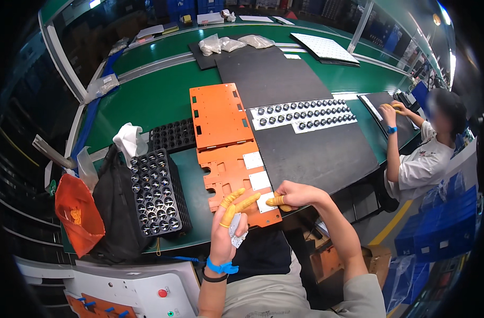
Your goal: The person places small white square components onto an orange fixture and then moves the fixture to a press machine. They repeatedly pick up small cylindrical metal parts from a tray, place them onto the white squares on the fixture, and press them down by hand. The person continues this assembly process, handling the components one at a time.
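An orange hinged fixture (229,164) lies unfolded on the bench in front of me, its lid (215,114) tipped back on the far side. Three square white plates sit along the right side of its near half: a far one (252,160), a middle one (260,180) and a near one (263,203). My right hand (297,194) is closed, its yellow-covered fingertips at the right edge of the near plate. My left hand (227,222) grips a few loose white plates (238,233) against its palm, while its yellow-covered fingers reach toward the near plate.
Left of the fixture stands a stack of black trays (158,193) filled with round black parts. White strips of black round parts (305,114) lie on a black mat (311,153). An orange bag (78,206) is at far left. A co-worker (427,143) works at the right.
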